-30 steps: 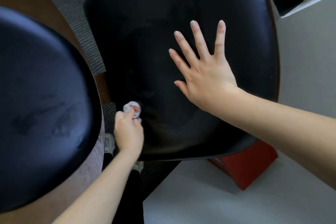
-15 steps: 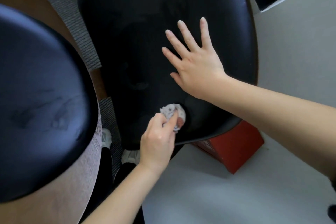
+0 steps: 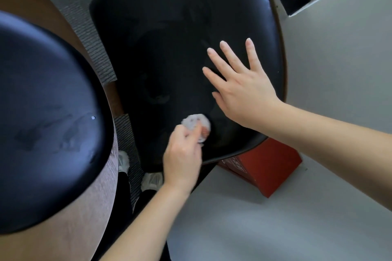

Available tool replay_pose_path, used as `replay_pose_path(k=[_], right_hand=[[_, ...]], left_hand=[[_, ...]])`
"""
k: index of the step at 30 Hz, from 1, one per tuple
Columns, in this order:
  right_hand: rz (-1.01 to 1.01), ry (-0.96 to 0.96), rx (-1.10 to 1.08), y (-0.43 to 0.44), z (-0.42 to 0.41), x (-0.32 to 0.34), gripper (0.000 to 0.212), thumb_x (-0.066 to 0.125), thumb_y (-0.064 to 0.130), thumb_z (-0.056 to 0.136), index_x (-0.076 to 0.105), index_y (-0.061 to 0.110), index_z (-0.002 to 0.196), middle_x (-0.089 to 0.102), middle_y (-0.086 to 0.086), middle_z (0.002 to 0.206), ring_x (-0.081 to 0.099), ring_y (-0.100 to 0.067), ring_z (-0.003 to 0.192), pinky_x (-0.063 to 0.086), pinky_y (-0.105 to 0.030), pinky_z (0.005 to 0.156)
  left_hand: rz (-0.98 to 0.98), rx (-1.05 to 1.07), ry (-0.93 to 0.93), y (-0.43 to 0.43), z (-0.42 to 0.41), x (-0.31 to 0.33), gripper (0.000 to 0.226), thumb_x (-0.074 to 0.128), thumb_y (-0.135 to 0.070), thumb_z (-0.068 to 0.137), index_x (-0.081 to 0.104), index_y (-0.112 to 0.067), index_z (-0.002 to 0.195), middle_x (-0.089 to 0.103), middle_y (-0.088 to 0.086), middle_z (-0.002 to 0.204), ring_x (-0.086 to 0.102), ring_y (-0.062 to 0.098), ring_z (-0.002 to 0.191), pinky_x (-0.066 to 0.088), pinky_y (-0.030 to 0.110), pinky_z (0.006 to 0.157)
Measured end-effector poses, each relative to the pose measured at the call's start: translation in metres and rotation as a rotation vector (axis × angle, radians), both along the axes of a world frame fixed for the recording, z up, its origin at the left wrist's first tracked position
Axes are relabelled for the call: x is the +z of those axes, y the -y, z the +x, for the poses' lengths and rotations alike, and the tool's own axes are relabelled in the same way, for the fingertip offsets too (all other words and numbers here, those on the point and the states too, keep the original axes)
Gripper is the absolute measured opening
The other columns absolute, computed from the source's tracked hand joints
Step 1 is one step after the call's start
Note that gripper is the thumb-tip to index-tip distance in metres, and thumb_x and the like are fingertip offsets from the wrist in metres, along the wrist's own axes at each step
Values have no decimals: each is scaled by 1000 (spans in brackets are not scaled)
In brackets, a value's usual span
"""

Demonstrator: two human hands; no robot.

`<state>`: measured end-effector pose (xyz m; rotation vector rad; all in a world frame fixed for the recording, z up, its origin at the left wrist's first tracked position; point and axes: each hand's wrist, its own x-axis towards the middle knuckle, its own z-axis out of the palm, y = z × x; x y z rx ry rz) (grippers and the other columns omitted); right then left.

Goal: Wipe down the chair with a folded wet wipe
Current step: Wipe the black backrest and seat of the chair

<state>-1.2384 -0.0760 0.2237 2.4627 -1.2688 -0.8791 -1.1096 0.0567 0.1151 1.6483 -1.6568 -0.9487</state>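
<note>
A black chair seat (image 3: 169,27) fills the middle of the view. My left hand (image 3: 182,154) pinches a folded white wet wipe (image 3: 196,123) with a reddish stain and presses it on the seat near its front edge. My right hand (image 3: 239,85) lies flat on the seat just right of the wipe, fingers straight and spread.
A second black chair seat (image 3: 46,112) bulges at the left over a brown wooden surface (image 3: 89,207). A red box (image 3: 267,167) sits under the chair's front right. Grey floor (image 3: 275,218) lies to the right, striped carpet (image 3: 93,38) between the chairs.
My left hand slid the wipe from the seat's left front edge rightward toward the middle front. My right hand stayed flat on the seat.
</note>
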Motion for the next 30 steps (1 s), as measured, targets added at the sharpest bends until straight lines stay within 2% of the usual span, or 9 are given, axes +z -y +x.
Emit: replay_pose_path(k=[2,5,8,13,15,19,25,28,30], right_hand=[[9,-16,10,-1,5,-7,57,39,42,96,40,16,146,20,-15,159,9,-40,147,-4,-65,112],[67,-65,40,-1,20,-30,62,30,46,97,26,18,152,5,-15,161,-3,-39,147,-9,-65,112],[98,-79,63,7,37,-53,63,25,47,99,15,18,154,-6,-15,161,-11,-39,147,-12,-66,110],[89,-106,93,32,56,-75,63,24,47,99,12,18,154,-9,-16,161,-13,-41,146,-10,-67,110],[84,-125,103,40,59,-79,64,23,48,99,10,18,154,-9,-16,161,-14,-41,145,-8,-68,111],[83,-150,108,46,58,-82,66,19,52,98,7,20,154,-10,-15,161,-16,-42,145,-8,-68,111],[28,-143,54,51,59,-74,65,19,49,98,7,19,154,-15,-17,160,-18,-42,144,-10,-67,111],[-28,-122,6,55,55,-67,63,21,46,99,6,19,154,-14,-17,160,-17,-42,144,-11,-67,109],[-17,-131,13,54,55,-68,64,21,46,99,4,18,154,-14,-17,160,-18,-43,144,-12,-68,109]], left_hand=[[207,110,73,-6,21,-39,38,50,-4,85,69,-7,117,50,11,87,55,32,73,53,43,63],[525,280,137,-7,49,-84,36,54,-1,92,67,-9,124,50,15,99,55,34,85,44,36,75],[697,436,155,9,59,-105,36,50,-4,96,64,-10,129,50,21,108,54,37,96,39,35,80],[233,234,28,28,38,-92,40,57,10,83,69,-6,118,44,4,86,46,19,73,36,24,68],[244,246,45,28,46,-106,37,58,9,83,70,-6,115,43,3,86,46,19,73,41,32,66],[603,524,80,54,68,-138,35,53,-3,93,67,-11,123,52,18,102,58,36,93,45,40,85],[14,213,-61,85,23,-74,42,45,-2,84,68,-5,119,43,4,86,44,15,75,38,23,69],[1,134,21,79,37,-95,40,43,-7,85,69,-4,114,47,9,86,51,24,75,45,34,67],[250,287,104,81,62,-122,36,44,-8,88,69,-8,115,50,14,93,56,34,81,46,39,72]])
